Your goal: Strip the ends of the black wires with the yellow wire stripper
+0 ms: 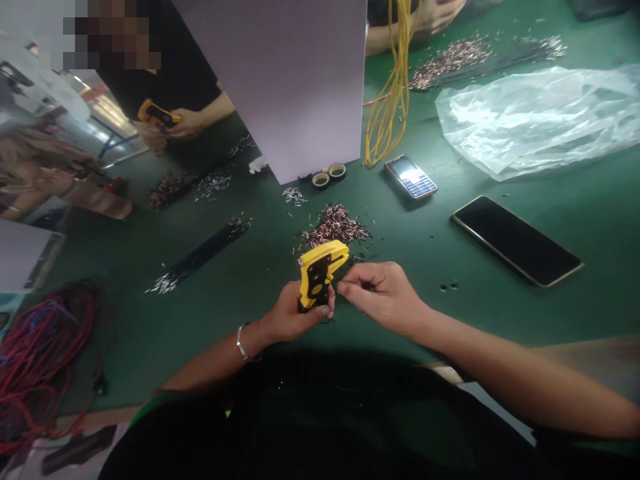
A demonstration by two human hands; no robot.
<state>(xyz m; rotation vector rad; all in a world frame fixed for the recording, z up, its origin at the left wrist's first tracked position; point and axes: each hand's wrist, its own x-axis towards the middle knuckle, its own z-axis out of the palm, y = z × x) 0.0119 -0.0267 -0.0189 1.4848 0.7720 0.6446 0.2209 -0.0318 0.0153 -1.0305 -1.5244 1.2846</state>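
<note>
My left hand (293, 315) is wrapped round the handle of a yellow and black hand tool (319, 275), a wire stripper by its look, whose jaws point to the right. Just right of the tool, my right hand (383, 293) is closed in a pinch; a small dark piece shows at its fingers, too small to make out. Beyond the tool lies a pile of short copper-coloured and black wire pieces (336, 227). A bundle of black wires (200, 257) with bared ends rests to the left.
A phone (517, 240) and a keypad phone (411, 177) lie right. Behind are tape rolls (321, 180), yellow wires (393, 100), a plastic bag (540, 120) and an upright panel (310, 80). Red cables (45, 353) lie left. Other people's hands (187, 125) work across the table.
</note>
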